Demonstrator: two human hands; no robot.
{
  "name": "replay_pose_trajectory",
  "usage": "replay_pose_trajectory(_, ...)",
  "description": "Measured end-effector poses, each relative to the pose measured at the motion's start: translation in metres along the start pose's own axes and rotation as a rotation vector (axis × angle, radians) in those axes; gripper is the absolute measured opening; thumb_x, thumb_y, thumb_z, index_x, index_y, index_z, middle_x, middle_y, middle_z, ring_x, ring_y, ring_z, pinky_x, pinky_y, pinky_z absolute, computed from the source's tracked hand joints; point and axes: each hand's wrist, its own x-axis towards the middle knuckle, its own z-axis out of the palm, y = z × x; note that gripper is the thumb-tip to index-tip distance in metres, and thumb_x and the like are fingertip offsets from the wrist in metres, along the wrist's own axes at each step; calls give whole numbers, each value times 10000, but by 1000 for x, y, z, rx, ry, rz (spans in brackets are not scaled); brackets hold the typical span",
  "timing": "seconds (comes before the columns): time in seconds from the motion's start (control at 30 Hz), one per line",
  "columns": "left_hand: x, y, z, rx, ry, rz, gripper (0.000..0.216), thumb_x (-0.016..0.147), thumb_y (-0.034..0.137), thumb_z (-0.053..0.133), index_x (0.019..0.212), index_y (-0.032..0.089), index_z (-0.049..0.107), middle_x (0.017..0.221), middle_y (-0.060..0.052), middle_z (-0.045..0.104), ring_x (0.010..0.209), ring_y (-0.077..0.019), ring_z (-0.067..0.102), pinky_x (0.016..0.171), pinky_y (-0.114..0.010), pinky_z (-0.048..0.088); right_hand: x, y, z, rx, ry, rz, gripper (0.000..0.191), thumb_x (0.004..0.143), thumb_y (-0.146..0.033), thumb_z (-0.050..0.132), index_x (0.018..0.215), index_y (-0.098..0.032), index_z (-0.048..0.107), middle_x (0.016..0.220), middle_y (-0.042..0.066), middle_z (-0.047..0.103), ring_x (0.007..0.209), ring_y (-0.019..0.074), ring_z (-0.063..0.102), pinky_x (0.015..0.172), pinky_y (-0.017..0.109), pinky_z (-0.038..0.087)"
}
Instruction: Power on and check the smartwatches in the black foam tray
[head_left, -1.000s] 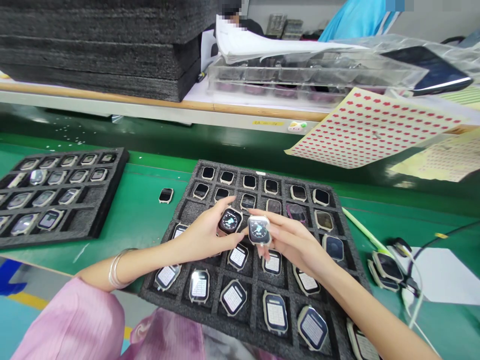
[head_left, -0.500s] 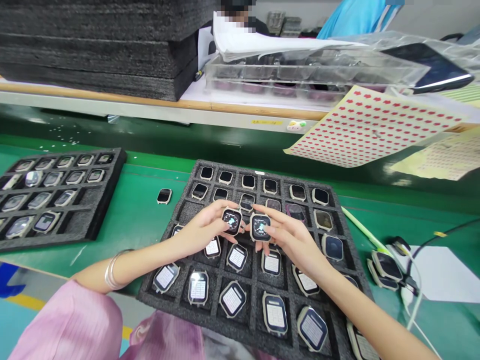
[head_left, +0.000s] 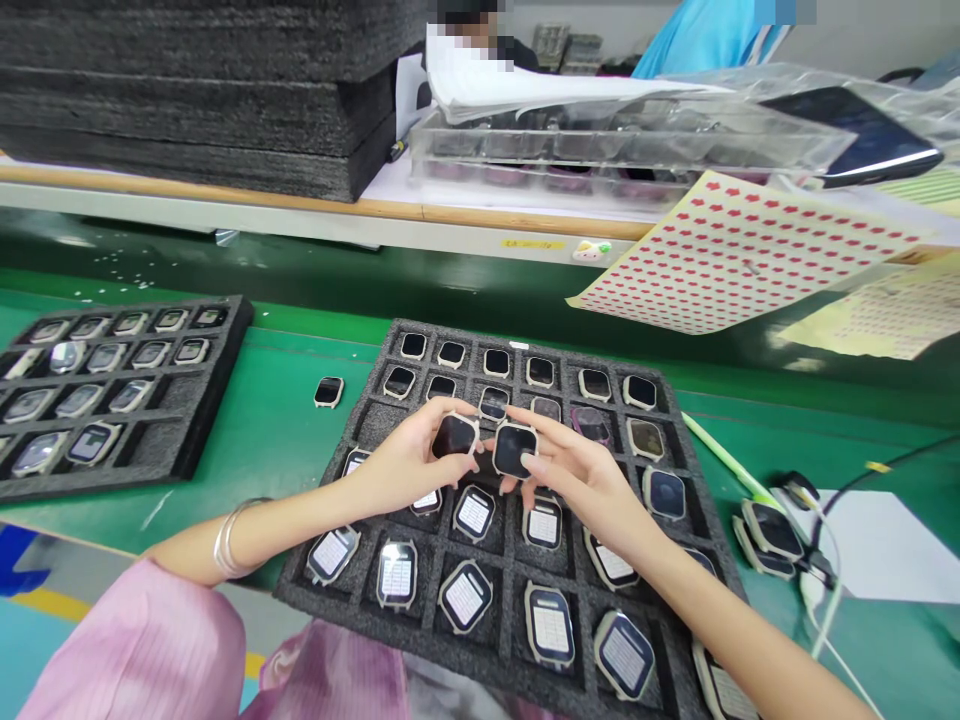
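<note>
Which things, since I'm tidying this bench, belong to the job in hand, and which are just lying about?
Apparently in use:
- two held smartwatches
- central foam tray
- slotted smartwatches

Seemingly lying about:
- red-arrow sheet
- clear plastic trays
- black foam stack
- white paper

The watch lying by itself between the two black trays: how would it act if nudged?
The lone watch would probably slide rather than roll, being flat and squarish. Its light-rimmed, hard-looking body likely wouldn't bend. Its glossy dark top may feel slippery.
</note>
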Motion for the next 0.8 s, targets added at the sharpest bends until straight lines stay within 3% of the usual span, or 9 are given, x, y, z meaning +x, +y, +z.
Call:
replay_pose_trajectory(0.1, 0, -4, -2, 161, 46, 45, 386, 772, 161, 638, 1128, 196, 491, 811, 20, 518, 717, -139, 551, 634, -263, 456, 1, 0, 0, 65, -53, -9, 430, 879, -263, 649, 1295, -225, 548, 1004, 86, 688, 739, 184, 662, 558, 283, 554)
replay_pose_trajectory(0.27, -4, -1, -2, 309, 9, 56, 330, 805, 160, 581, 1122, 199, 496, 776, 30, 481, 657, -132, 481, 605, -256, 407, -1, 2, -2, 63, -65, 7, 330, 855, -259, 696, 1173, -194, 634, 779, 43, 693, 650, 162, 653, 569, 275, 551)
replay_pose_trajectory(0.57, -9, -2, 1, 311, -14, 101, 367, 819, 168, 562, 1167, 212, 455, 731, 44, 441, 618, -126, 436, 573, -238, 372, -1, 1, -3, 99, -84, 20, 454, 815, -289, 745, 1244, -210, 618, 815, 44, 693, 661, 169, 671, 559, 269, 555)
replay_pose_trajectory(0.8, -8, 0, 2, 411, -6, 130, 351, 800, 125, 549, 1133, 203, 471, 886, 5, 538, 723, -138, 496, 655, -252, 409, -3, -2, -3, 100, -37, 54, 485, 772, -310, 780, 1218, -168, 652, 763, 53, 696, 589, 166, 647, 528, 275, 537)
